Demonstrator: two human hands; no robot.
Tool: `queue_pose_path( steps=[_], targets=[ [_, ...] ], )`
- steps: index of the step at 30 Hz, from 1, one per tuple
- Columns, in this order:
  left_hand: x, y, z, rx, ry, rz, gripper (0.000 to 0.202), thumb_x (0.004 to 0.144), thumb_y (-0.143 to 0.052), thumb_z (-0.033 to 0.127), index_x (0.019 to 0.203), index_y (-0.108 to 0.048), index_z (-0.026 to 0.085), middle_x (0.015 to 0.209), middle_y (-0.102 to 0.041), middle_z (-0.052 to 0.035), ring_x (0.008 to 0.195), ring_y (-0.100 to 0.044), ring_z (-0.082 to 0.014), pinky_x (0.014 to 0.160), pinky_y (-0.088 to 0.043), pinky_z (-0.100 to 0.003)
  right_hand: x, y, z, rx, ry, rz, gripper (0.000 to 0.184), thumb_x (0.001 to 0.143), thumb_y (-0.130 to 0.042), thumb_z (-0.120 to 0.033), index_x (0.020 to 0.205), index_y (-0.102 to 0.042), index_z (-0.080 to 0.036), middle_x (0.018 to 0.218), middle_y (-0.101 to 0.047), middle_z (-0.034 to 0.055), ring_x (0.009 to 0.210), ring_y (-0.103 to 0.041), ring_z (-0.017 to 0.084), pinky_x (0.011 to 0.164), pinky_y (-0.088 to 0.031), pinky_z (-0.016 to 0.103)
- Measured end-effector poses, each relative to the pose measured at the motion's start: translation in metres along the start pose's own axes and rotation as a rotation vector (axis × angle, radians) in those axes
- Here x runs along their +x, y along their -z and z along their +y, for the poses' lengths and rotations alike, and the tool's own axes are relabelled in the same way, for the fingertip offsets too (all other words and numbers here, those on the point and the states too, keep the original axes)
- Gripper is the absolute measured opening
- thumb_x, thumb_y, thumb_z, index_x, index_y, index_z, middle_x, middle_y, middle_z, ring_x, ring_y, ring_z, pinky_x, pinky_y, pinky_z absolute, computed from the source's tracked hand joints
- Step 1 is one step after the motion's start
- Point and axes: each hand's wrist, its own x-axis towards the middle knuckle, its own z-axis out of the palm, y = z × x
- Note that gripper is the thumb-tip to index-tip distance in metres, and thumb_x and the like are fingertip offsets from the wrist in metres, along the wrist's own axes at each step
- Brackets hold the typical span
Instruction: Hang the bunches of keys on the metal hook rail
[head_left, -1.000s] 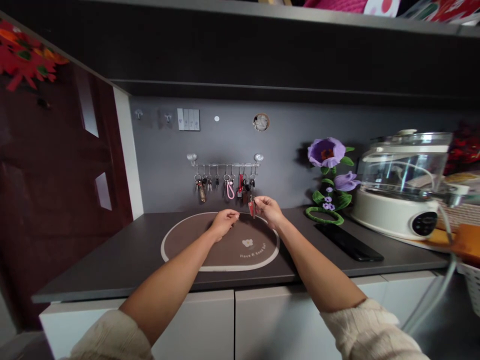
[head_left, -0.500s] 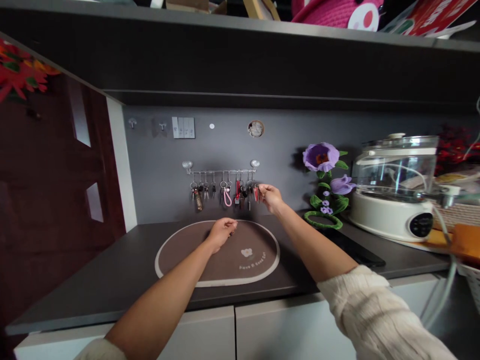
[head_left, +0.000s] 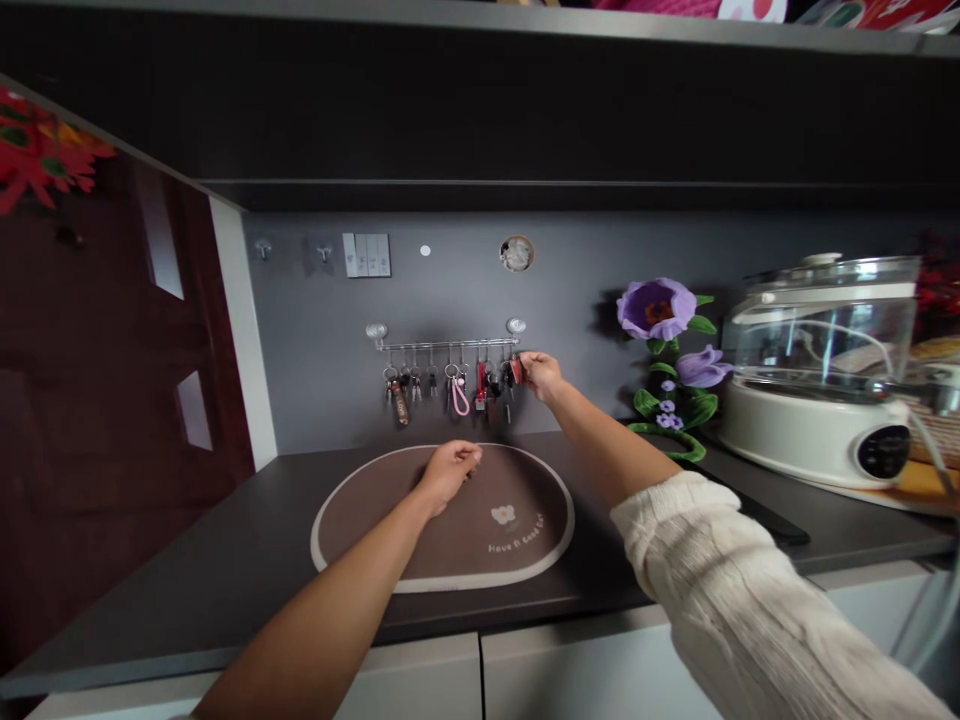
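A metal rail with hooks is fixed to the grey back wall, and several key bunches hang from it. Among them are a brown tag, a pink loop strap and a red strap. At the rail's right end my right hand pinches a keyring with a red tag; whether its ring is still on the hook I cannot tell. My left hand is above the brown oval mat, fingers curled together; a small dark thing may be in them, mostly hidden.
Purple fabric flowers stand on the counter right of the rail. A white appliance with a clear top is farther right, with a dark flat object before it. The shelf overhangs everything. A dark red door is at left.
My right hand has risen slightly with the red tag, which now tilts more. The left hand stays over the mat. The whole view has shifted a little.
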Motion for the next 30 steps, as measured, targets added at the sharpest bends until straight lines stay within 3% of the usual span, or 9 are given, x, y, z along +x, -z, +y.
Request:
queue_pose_path(
  steps=[6,12,19,25,30],
  targets=[
    [0.0,0.0,0.0,0.007,0.0,-0.005,0.026,0.064,-0.059,0.034,0.079,-0.059,0.013,0.065,-0.056,-0.0014,0.055,-0.048,-0.0078,0.052,-0.036,-0.02,0.004,0.001,0.008,-0.007,0.008,-0.042,0.009,0.069,-0.05,-0.018,0.06,-0.047,-0.015,0.037,-0.038,-0.007,0.033,-0.035,0.004,0.036,-0.03,0.017],
    [-0.002,0.001,0.002,-0.003,0.007,0.003,0.026,0.063,-0.059,0.033,0.079,-0.059,0.012,0.065,-0.056,-0.0012,0.055,-0.047,-0.0075,0.052,-0.035,-0.02,0.008,0.004,0.021,-0.025,0.015,-0.013,0.007,0.068,-0.05,-0.017,0.061,-0.05,-0.014,0.042,-0.046,-0.005,0.036,-0.037,0.004,0.037,-0.029,0.016],
    [0.001,0.001,0.002,-0.021,0.027,0.016,0.025,0.063,-0.059,0.031,0.08,-0.058,0.012,0.064,-0.054,-0.0002,0.054,-0.046,-0.007,0.05,-0.034,-0.019,0.004,0.007,0.032,-0.036,-0.006,0.013,0.009,0.065,-0.052,-0.015,0.056,-0.049,-0.015,0.04,-0.042,-0.006,0.035,-0.035,0.003,0.037,-0.03,0.015],
    [-0.001,0.004,0.006,-0.038,0.03,0.061,0.028,0.063,-0.061,0.031,0.084,-0.057,0.013,0.064,-0.053,0.0001,0.054,-0.046,-0.0071,0.049,-0.033,-0.019,-0.021,0.019,0.037,-0.026,-0.098,0.04,0.01,0.065,-0.053,-0.011,0.057,-0.047,-0.015,0.046,-0.047,-0.0043,0.038,-0.042,0.004,0.039,-0.034,0.015],
    [-0.008,0.006,0.018,-0.043,-0.045,0.089,0.035,0.063,-0.062,0.027,0.094,-0.054,0.012,0.064,-0.05,0.0022,0.053,-0.044,-0.0061,0.051,-0.033,-0.019,-0.062,0.025,0.035,-0.047,-0.155,0.039,0.006,0.067,-0.051,-0.011,0.066,-0.048,-0.016,0.053,-0.049,-0.0034,0.042,-0.045,0.005,0.04,-0.036,0.016]
  ],
)
